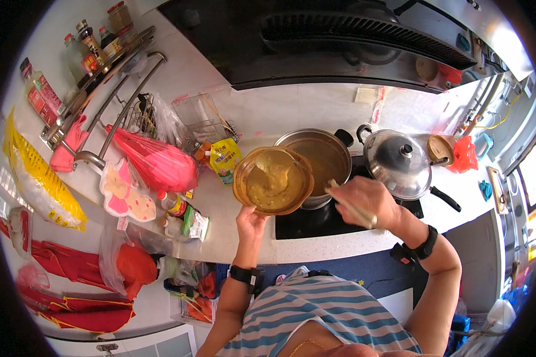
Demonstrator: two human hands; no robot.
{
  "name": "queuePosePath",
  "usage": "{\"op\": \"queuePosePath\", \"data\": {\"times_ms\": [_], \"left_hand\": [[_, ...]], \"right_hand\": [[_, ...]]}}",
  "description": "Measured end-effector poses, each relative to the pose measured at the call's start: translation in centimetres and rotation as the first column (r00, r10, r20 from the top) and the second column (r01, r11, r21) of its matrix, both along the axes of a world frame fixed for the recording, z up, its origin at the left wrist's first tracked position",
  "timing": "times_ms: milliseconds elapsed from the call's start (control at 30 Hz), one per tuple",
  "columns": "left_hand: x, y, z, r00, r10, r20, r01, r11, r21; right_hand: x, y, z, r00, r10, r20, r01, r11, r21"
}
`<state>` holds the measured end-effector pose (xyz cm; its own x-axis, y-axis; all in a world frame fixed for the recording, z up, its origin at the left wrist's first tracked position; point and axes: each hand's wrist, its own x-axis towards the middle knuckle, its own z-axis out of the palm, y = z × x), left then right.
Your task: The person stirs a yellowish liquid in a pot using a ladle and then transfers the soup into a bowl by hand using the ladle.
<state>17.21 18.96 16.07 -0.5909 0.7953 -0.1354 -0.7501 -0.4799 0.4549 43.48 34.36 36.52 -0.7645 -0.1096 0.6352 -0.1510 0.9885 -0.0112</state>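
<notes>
My left hand (252,223) grips the near rim of a brown round bowl (236,189), which is tilted a little. Yellowish thick soup (268,192) with a pale lump fills much of it. Behind and to the right of the bowl, partly covered by it, a steel pot (349,165) holds brown broth. My right hand (364,203) is closed around a pale stick-like utensil (357,212), blurred by motion, near the pot's right front rim. The utensil's exact kind cannot be told.
A lidded steel pan (399,165) with a black handle stands right of the pot on the black cooktop (295,227). Left are a yellow seasoning pouch (225,158), a pink bag (161,163) and small bottles (174,205). A range hood (339,53) hangs above.
</notes>
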Motion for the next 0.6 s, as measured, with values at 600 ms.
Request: {"op": "queuePosePath", "data": {"times_ms": [600], "left_hand": [[-0.2, -0.2, -0.1, 1.0, 0.017, 0.022, -0.016, 1.0, -0.021]], "right_hand": [[1.3, 1.7, -6.3, 0.949, -0.31, -0.064, -0.141, -0.233, -0.962]]}}
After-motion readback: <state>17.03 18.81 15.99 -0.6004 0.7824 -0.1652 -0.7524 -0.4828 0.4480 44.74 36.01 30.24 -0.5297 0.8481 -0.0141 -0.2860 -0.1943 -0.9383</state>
